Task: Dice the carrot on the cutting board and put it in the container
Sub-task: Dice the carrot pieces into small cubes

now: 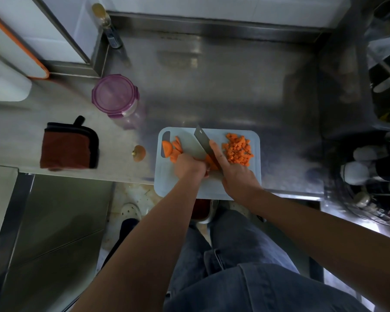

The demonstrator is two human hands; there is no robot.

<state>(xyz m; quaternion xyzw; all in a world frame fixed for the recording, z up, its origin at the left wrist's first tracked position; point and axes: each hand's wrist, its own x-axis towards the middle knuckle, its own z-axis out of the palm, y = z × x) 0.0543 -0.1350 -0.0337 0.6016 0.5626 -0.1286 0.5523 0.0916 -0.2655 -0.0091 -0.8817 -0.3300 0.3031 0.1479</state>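
Observation:
A pale blue cutting board lies at the counter's front edge. A heap of diced carrot sits on its right side, and carrot slices lie at its left. My left hand curls its fingers on a carrot piece in the middle of the board. My right hand grips the knife, index finger stretched along the blade's spine, with the blade against that piece. The container, with a purple lid on it, stands on the counter to the upper left of the board.
A carrot end lies on the steel counter left of the board. Further left is a folded red-brown cloth. A white board lies at far left. A dish rack and jars crowd the right side.

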